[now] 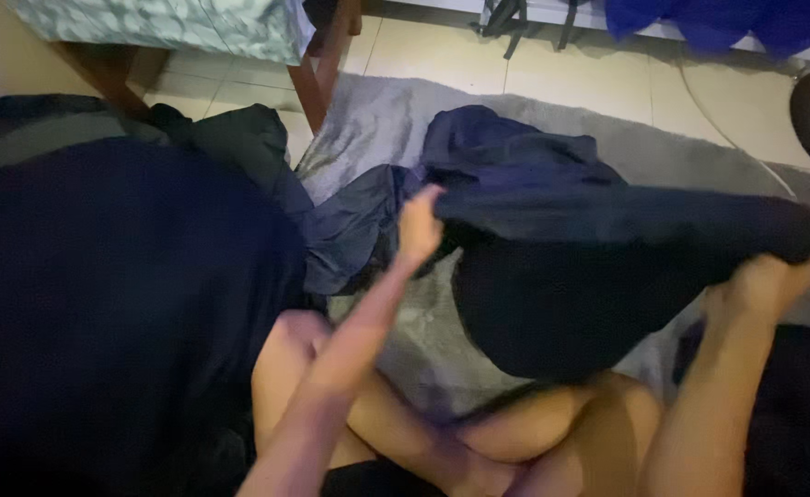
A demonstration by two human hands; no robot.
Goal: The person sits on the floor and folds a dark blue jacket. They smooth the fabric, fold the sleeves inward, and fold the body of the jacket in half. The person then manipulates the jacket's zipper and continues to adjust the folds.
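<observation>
Hands stretch a dark navy fabric garment (pixel 598 276) above the grey shaggy rug (pixel 515 115): left hand (pixel 419 225) pinches one top corner, right hand (pixel 764 281) clenched on the other. Prob. best w/ even tension btwn both fingers, top edge level, cloth hanging free below them.

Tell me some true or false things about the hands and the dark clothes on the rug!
1. Both hands hold one dark garment. True: the left hand and the right hand grip its upper edge.
2. The garment lies flat on the rug. False: it hangs lifted above the grey rug.
3. A blue crumpled garment lies behind it. True.
4. The rug is bright red. False: it is grey.
</observation>
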